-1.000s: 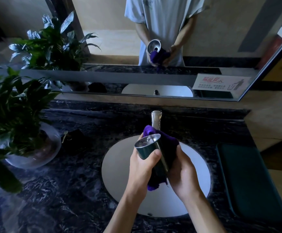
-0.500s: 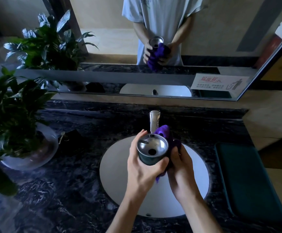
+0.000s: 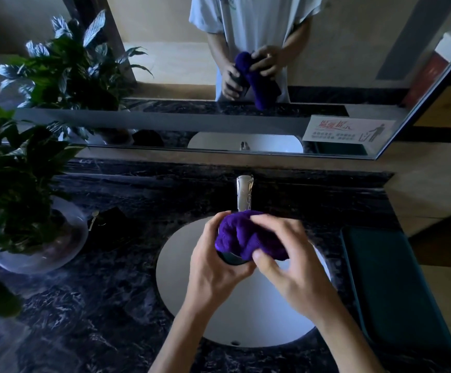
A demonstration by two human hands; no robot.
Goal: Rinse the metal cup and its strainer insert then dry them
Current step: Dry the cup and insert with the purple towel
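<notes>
A: What have I got on the metal cup (image 3: 231, 258)?

B: I see only a dark, shiny sliver of its wall. It's held above the sink basin (image 3: 181, 267), just in front of the tap (image 3: 244, 193).

A: Covered?

B: Yes. A bunched purple cloth (image 3: 246, 238) sits over its top and drapes down the right side. I can't see the mouth.

A: Grip?

B: Left hand (image 3: 213, 267) wraps the cup body, thumb on the near wall. Right hand (image 3: 289, 262) clutches the cloth against it.

A: Strainer insert?

B: I can't tell from here.
</notes>
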